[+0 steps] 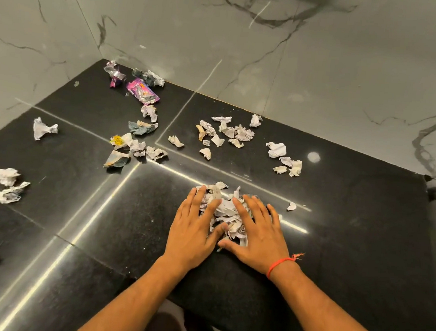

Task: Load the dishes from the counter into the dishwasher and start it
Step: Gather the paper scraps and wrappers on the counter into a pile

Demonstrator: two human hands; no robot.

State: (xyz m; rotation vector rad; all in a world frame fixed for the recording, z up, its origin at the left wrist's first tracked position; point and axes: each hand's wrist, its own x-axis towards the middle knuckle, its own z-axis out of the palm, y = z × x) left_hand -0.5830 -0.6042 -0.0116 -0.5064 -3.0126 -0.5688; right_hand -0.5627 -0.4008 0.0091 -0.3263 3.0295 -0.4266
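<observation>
Both hands lie flat with fingers spread on a heap of crumpled paper (227, 213) near the front of the black tabletop (350, 228), the left hand (193, 228) on its left flank and the right hand (255, 236) on its right, thumbs nearly meeting at the near edge. The heap sits squarely between them, equally near each. No dishes or dishwasher are in view; more scraps (227, 132) lie farther back, toward the marble wall.

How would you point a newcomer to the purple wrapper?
Start at the far left corner of the black counter, where the marble walls meet. The purple wrapper lies just in front, between a foil scrap and paper scraps. Nothing else there is bright purple.
</observation>
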